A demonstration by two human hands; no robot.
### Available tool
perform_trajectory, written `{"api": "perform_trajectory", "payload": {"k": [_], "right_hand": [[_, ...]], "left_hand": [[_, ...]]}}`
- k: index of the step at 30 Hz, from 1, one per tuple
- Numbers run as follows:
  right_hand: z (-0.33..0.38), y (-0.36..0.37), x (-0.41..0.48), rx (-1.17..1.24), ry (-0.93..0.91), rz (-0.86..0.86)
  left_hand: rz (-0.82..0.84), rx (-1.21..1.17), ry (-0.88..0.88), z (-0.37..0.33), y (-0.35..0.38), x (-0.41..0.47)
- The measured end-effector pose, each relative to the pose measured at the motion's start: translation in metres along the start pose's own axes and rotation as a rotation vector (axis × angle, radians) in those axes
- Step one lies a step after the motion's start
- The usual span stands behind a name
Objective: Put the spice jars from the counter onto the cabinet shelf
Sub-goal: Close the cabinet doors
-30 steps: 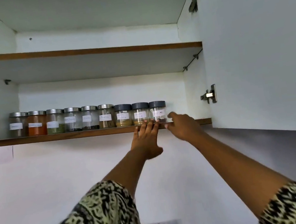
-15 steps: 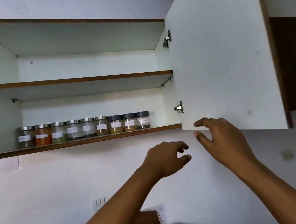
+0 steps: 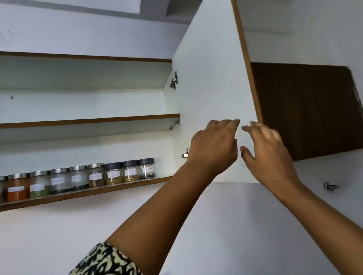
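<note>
**Jars shelved, hands free at the door**

Nine spice jars [image 3: 69, 179] stand in a row on the lower cabinet shelf [image 3: 67, 196]. Small glass, likely light but breakable, best gripped round the body. The left hand [image 3: 215, 150] and right hand [image 3: 266, 150] hold nothing, fingers loose, before the open cabinet door [image 3: 211, 74]. Labels are unreadable; the counter is out of view.

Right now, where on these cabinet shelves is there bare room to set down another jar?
One bare patch on the brown-edged lower shelf, between the last dark-lidded glass jar and the white right cabinet wall. The upper shelf shows nothing on it. Crowded: the row of nine labelled spice jars fills the rest.
</note>
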State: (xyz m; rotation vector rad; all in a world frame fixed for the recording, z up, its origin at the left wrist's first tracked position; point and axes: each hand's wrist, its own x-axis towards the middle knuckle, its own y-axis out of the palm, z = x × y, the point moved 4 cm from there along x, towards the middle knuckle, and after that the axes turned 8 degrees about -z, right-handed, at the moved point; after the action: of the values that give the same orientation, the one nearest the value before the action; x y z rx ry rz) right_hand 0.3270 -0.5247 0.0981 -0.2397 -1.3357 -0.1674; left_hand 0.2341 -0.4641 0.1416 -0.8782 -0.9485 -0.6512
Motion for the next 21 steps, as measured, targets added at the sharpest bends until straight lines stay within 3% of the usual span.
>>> {"api": "perform_trajectory", "payload": {"k": [4,8,12,21], "right_hand": [[-0.027,0.012,0.004,0.008,0.13,0.074],[-0.053,0.036,0.002,0.089,0.271,0.206],[-0.055,0.047,-0.003,0.159,0.298,0.168],[-0.009,0.051,-0.023,0.407,0.162,0.072]], "left_hand": [[-0.034,0.082,0.142,-0.025,0.018,0.032],[0.077,0.127,0.187,-0.038,0.05,0.056],[0.154,0.217,0.22,-0.037,0.077,0.059],[-0.094,0.293,0.31,0.02,0.045,0.021]]}}
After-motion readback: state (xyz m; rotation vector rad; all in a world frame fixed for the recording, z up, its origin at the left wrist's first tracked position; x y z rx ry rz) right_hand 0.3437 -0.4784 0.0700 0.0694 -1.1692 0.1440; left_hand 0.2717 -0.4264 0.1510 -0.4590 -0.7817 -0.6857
